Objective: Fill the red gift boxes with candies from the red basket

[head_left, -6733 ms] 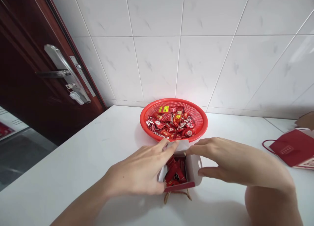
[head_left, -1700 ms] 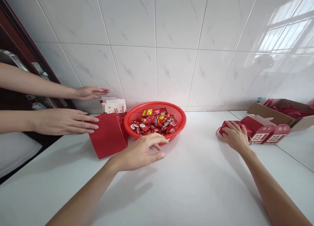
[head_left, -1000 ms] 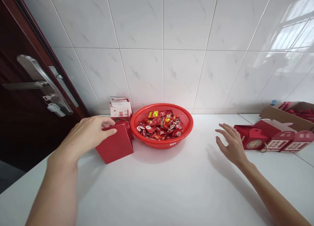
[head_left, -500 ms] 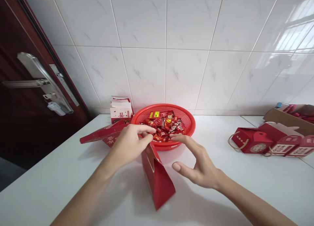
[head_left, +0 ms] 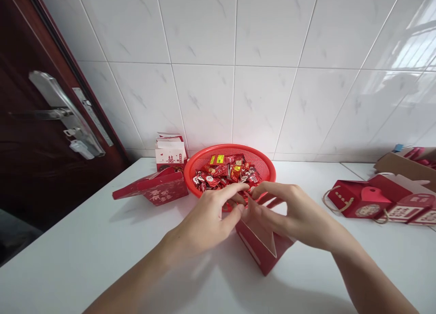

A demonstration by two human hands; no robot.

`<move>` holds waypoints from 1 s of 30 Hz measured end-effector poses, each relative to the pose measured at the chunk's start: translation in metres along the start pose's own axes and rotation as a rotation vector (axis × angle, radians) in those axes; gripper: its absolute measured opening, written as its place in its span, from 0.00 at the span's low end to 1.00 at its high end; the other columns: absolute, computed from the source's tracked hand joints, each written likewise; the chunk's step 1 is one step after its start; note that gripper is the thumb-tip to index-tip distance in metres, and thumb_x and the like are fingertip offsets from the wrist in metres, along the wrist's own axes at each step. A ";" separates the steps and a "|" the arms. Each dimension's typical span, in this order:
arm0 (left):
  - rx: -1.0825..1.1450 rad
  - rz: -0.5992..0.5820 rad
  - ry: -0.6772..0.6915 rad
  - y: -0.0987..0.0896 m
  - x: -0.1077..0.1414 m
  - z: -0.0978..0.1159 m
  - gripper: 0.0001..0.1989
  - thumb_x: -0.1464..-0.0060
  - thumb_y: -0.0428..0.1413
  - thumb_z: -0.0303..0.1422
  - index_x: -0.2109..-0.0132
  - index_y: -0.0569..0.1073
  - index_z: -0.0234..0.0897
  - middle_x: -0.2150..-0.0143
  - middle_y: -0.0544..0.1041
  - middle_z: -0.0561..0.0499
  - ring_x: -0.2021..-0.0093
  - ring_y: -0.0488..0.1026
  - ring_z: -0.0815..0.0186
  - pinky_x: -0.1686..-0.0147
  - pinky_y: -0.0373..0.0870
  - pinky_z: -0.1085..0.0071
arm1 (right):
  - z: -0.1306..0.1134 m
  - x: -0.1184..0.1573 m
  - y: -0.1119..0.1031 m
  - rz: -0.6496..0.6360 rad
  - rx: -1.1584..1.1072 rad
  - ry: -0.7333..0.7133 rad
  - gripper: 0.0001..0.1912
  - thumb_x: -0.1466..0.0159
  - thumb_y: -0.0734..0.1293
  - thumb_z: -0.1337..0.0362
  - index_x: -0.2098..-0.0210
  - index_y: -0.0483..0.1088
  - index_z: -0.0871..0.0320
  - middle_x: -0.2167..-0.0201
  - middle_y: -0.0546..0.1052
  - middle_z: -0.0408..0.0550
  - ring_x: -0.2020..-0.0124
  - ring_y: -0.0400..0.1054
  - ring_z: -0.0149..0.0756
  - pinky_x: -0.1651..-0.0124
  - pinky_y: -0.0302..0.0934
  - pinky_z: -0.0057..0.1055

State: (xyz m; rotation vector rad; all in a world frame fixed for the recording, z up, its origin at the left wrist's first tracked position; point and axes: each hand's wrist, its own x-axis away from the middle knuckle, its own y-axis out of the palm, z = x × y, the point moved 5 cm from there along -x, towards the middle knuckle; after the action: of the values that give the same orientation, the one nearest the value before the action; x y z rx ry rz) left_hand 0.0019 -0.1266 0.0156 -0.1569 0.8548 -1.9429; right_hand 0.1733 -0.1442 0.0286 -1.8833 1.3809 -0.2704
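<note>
Between my hands a red paper gift box [head_left: 254, 250] stands tilted above the white tabletop, its near end partly open. My left hand [head_left: 218, 214] pinches the box's upper far edge between thumb and fingers. From the other side my right hand [head_left: 289, 214] closes on the same upper edge, fingertips almost meeting those of the left. Just behind them sits a red plastic basket [head_left: 269, 168] of wrapped candies [head_left: 221, 171]; my fingers hide its front rim. What the fingertips do at the fold is partly hidden.
An open red box [head_left: 166, 186] lies left of the basket, with folded white-and-red cartons [head_left: 169, 156] behind it. At right are finished-looking red boxes with rope handles [head_left: 357, 200] and a brown cardboard box [head_left: 402, 166]. A tiled wall [head_left: 204, 100] rises behind.
My right hand has come in from the right and taken hold of the box. The box has shifted right and turned, with my left hand moving right along with it.
</note>
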 end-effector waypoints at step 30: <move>-0.489 -0.123 0.208 0.004 0.023 0.012 0.19 0.30 0.47 0.33 0.72 0.64 0.39 0.78 0.66 0.58 0.80 0.59 0.70 0.77 0.50 0.68 | 0.090 -0.106 -0.020 0.003 0.056 0.015 0.08 0.33 0.66 0.62 0.62 0.77 0.58 0.62 0.82 0.50 0.60 0.76 0.40 0.54 0.69 0.36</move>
State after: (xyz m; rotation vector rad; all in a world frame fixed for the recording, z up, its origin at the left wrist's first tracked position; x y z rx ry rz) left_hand -0.0016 -0.1521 0.0164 -0.3045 1.4814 -1.8496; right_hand 0.1977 -0.0073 0.0085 -1.8374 1.3722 -0.3193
